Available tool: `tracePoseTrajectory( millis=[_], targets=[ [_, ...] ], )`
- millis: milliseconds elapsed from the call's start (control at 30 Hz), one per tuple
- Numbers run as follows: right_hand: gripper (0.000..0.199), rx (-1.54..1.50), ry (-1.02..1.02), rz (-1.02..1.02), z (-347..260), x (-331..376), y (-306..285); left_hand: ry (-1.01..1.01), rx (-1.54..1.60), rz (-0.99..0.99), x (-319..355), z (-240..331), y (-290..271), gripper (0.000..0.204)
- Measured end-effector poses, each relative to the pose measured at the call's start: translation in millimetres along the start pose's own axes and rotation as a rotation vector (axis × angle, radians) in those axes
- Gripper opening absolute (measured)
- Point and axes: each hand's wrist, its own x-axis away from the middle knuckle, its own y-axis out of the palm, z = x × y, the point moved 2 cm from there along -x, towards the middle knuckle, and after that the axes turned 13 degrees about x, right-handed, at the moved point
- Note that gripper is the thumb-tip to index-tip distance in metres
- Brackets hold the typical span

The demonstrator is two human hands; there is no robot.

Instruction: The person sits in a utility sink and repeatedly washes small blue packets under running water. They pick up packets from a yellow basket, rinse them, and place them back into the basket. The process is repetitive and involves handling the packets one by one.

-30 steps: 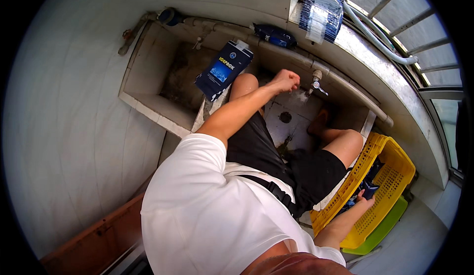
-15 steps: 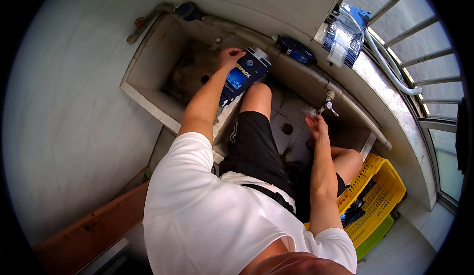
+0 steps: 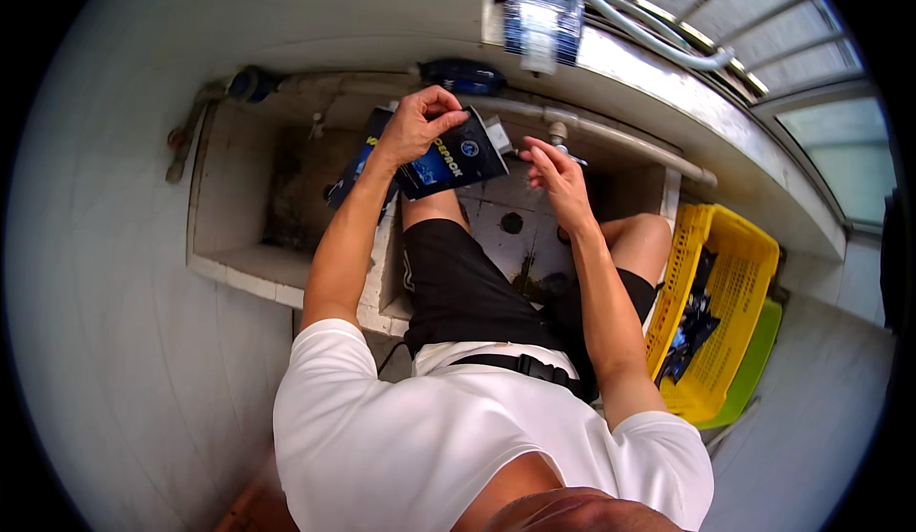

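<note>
My left hand (image 3: 426, 124) grips a flat dark blue ice pack pouch (image 3: 441, 166) by its upper edge, raised above the divider between two tiled basins. The pouch's pale spout (image 3: 498, 135) points right, toward my right hand (image 3: 558, 177). That hand is free of any object, its fingers loosely extended beside the spout and just in front of the tap (image 3: 561, 139). More flat pouches (image 3: 355, 174) lie on the divider, behind and left of the held one.
A plump dark pouch (image 3: 465, 77) rests on the ledge behind the basins. Bundled pouches (image 3: 542, 21) sit on the windowsill near a grey hose (image 3: 658, 41). A yellow basket (image 3: 727, 341) with dark pouches stands at the right. My legs are in the right basin (image 3: 484, 217).
My left hand has lifted a pouch off the stack and moved it right. My right hand has left the running water at the tap and come near the spout. The view has turned.
</note>
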Motion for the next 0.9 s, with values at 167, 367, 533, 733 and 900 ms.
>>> tracePoseTrajectory(
  millis=[167, 367, 533, 733, 900],
  targets=[
    [0.023, 0.063, 0.054, -0.163, 1.0, 17.5, -42.7, -0.119, 0.052, -0.219, -14.7, -19.6, 65.8, 0.009],
    [0.018, 0.009, 0.19, -0.048, 17.0, 46.5, -58.5, -0.023, -0.128, -0.014, 12.3, -46.7, 106.9, 0.019],
    [0.013, 0.205, 0.172, -0.059, 48.9, 50.2, -57.1, -0.483, 0.311, -0.146, 53.3, -86.5, 148.1, 0.022],
    [0.02, 0.001, 0.305, -0.015, 86.3, 45.6, -64.4, -0.619, 0.456, -0.129, 54.9, -132.0, 146.7, 0.024],
    [0.026, 0.135, 0.282, 0.035, 103.9, 45.6, -63.1, -0.468, 0.302, -0.172, 51.7, -142.8, 150.6, 0.024]
  ],
)
